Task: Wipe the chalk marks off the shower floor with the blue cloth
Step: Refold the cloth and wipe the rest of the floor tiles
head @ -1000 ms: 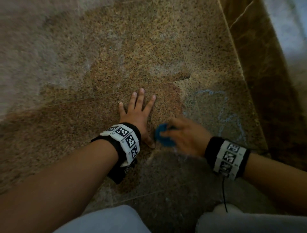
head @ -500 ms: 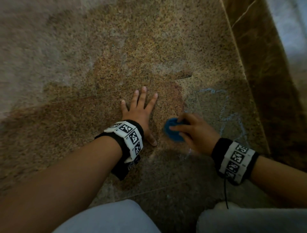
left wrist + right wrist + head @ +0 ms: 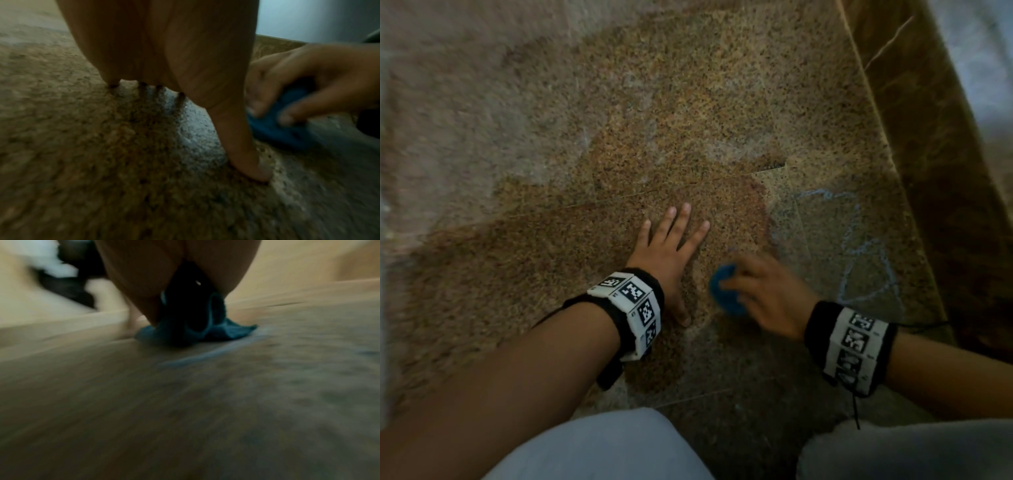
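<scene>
Two hands are down on the speckled shower floor (image 3: 688, 102): the left hand (image 3: 671, 253) lies flat with its fingers spread wide, bracing the person, while the right hand (image 3: 767, 294) has its fingers curled round a bunched blue cloth (image 3: 726, 291) pressed against the stone just beside the left thumb. From the right wrist view a corner of the cloth trails onto a pale blue chalk line (image 3: 205, 353), so the wiping looks to be under way at the near end of the marks. Most of the chalk marks (image 3: 859, 253), a looping outline, lie farther right toward the raised brown curb (image 3: 928, 171) and appear untouched. To do this well, I would judge the cloth needs firm downward pressure and short overlapping strokes worked rightward along each line, since the rough speckled surface probably holds chalk in its grain. Turning the cloth to a clean face now and then should keep it from smearing dust back. Grout lines may need extra passes.
</scene>
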Motion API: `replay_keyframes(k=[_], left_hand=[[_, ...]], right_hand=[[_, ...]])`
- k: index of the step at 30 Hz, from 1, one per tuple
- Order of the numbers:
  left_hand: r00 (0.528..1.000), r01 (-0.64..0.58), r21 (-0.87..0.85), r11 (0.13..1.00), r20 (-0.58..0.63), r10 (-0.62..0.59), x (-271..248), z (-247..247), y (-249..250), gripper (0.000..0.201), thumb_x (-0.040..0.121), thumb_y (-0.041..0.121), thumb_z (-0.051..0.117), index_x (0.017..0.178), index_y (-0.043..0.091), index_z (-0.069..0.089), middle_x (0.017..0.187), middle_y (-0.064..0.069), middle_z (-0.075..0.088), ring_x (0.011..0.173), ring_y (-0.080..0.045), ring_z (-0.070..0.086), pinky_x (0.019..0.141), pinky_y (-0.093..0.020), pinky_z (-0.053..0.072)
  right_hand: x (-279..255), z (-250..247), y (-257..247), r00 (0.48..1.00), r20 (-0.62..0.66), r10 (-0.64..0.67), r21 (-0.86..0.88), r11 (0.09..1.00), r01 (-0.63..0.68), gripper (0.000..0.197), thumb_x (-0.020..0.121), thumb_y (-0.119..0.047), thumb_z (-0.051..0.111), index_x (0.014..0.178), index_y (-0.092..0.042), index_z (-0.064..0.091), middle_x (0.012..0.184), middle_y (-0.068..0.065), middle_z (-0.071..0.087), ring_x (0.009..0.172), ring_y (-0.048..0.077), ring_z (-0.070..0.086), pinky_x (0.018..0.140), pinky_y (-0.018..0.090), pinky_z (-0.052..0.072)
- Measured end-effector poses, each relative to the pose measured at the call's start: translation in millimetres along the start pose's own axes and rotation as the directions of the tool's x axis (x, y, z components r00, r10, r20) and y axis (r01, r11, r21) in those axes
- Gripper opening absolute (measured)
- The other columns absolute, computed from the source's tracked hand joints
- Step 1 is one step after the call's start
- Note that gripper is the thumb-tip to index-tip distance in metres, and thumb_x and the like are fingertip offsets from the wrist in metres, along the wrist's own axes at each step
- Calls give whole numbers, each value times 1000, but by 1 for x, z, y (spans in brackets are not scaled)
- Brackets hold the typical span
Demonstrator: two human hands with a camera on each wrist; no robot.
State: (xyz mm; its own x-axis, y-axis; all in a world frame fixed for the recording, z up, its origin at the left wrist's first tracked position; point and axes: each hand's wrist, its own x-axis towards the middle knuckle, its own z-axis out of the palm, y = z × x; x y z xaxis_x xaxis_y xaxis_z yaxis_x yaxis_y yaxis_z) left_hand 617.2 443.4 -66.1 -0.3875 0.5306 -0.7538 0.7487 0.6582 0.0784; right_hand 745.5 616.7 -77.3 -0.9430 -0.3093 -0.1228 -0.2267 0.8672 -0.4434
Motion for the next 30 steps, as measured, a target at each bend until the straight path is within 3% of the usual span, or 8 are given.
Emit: replay_keyframes(k=[2, 4, 10, 14, 17, 20, 24, 30], left_hand=[[1000, 5, 0, 1000, -10, -5, 2, 0, -1, 153, 52, 72, 78, 141, 29, -39, 145, -7, -49, 139, -30, -36, 114, -55, -12], [1000, 11, 3, 1000, -11, -11, 2, 0, -1, 153, 51, 72, 78, 141, 29, -39, 145, -7, -48, 139, -29, -35, 114, -55, -12], [1000, 14, -1, 1000, -5, -14, 2, -2, -1, 154, 51, 71, 79, 139, 31, -40, 144, -6, -49, 139, -29, -35, 114, -55, -11], [1000, 8, -16, 1000, -9, -8, 3, 0, -2, 153, 50, 72, 79, 139, 33, -40, 143, -4, -51, 139, -28, -37, 114, -55, -12], [1000, 12, -15, 1000, -7, -12, 3, 0, -2, 154, 49, 73, 79, 138, 33, -40, 143, -3, -51, 139, -28, -37, 113, -55, -13], [1000, 13, -17, 1000, -7, -13, 3, 0, -2, 155, 48, 72, 79, 138, 34, -41, 143, -3, -51, 139, -28, -37, 114, -55, -12], [1000, 17, -14, 1000, -6, -17, 4, 0, -2, 156, 46, 74, 79, 137, 35, -42, 143, -2, -52, 138, -27, -37, 113, -55, -13], [1000, 25, -9, 1000, -3, -25, 4, -1, -1, 157, 45, 73, 80, 138, 34, -41, 143, -3, -51, 139, -27, -37, 113, -54, -13]], right_hand=[[-12, 13, -17, 964, 124, -237, 85, 970, 228, 37, 69, -13, 79, 104, -19, 70, 97, 6, 61, 83, 25, 58, 67, 32, 52], [-17, 15, -21, 920, 215, -328, 124, 943, 308, 35, 72, -17, 77, 106, -22, 69, 98, 2, 60, 87, 21, 52, 65, 31, 53], [3, 1, -1, 999, -42, -22, -141, 990, 16, 28, 84, -28, 52, 105, -25, 70, 100, 2, 61, 82, 23, 53, 69, 33, 55], [-15, 13, -15, 990, 52, -129, 17, 992, 128, 40, 88, -31, 39, 116, -17, 65, 107, 6, 61, 92, 26, 57, 75, 35, 53], [-16, 9, -9, 972, 126, -198, 42, 980, 194, 38, 87, -26, 47, 121, -16, 59, 108, 8, 60, 88, 26, 59, 72, 35, 55], [-19, 11, -4, 994, 32, -104, 35, 994, 103, 39, 82, -24, 57, 121, -21, 60, 110, 9, 59, 89, 28, 60, 70, 40, 56], [-34, 24, -13, 944, 121, -308, 6, 951, 309, 40, 77, -23, 68, 116, -30, 63, 113, 5, 58, 94, 21, 48, 69, 31, 53], [-40, 22, 14, 990, -77, -117, -96, 989, 109, 39, 89, -15, 43, 125, -22, 55, 128, 8, 59, 116, 33, 53, 83, 46, 54]])
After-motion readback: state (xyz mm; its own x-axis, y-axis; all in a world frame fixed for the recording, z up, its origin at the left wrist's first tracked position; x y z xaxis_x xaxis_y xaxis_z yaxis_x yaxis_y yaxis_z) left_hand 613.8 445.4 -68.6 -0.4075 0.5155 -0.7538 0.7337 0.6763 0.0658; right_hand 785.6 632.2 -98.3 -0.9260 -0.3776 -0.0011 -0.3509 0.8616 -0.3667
